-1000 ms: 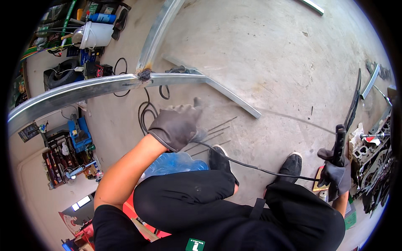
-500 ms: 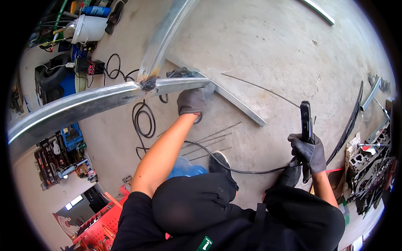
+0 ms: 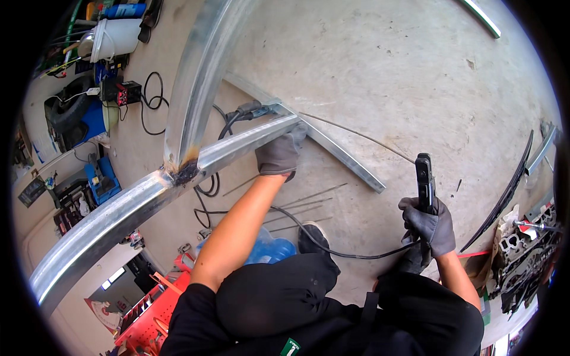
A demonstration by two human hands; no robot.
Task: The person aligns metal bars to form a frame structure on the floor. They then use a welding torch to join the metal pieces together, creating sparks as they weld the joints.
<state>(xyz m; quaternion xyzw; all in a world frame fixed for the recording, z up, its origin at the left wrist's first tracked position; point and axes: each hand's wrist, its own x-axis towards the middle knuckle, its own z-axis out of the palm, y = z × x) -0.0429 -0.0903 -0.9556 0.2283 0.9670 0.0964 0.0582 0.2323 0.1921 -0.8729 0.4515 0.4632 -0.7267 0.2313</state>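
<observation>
My left hand (image 3: 280,149), in a dark grey glove, is closed round the end of a galvanised metal tube frame (image 3: 246,142). A darkened, burnt weld (image 3: 185,172) marks the joint where its upright branches off. The held end meets a straight square tube (image 3: 341,153) lying slantwise beyond it. In my gloved right hand (image 3: 434,224) is a black welding electrode holder (image 3: 425,181), gripped upright. A thin welding rod (image 3: 362,137) runs from its jaws to the left, its tip close to the tube end; whether they touch I cannot tell. A cable clamp (image 3: 252,111) sits behind the joint.
A black cable (image 3: 356,256) passes before my feet to the holder. Several loose rods (image 3: 309,206) lie on the concrete floor near a blue translucent object (image 3: 270,246). At the left stand a white bucket (image 3: 116,38) and a red perforated cart (image 3: 155,308); metal engine parts (image 3: 525,249) lie right.
The rod's tip has come left and slightly down, close to the tube end. The frame's burnt joint appears lower and further left in view. Both hands keep their holds.
</observation>
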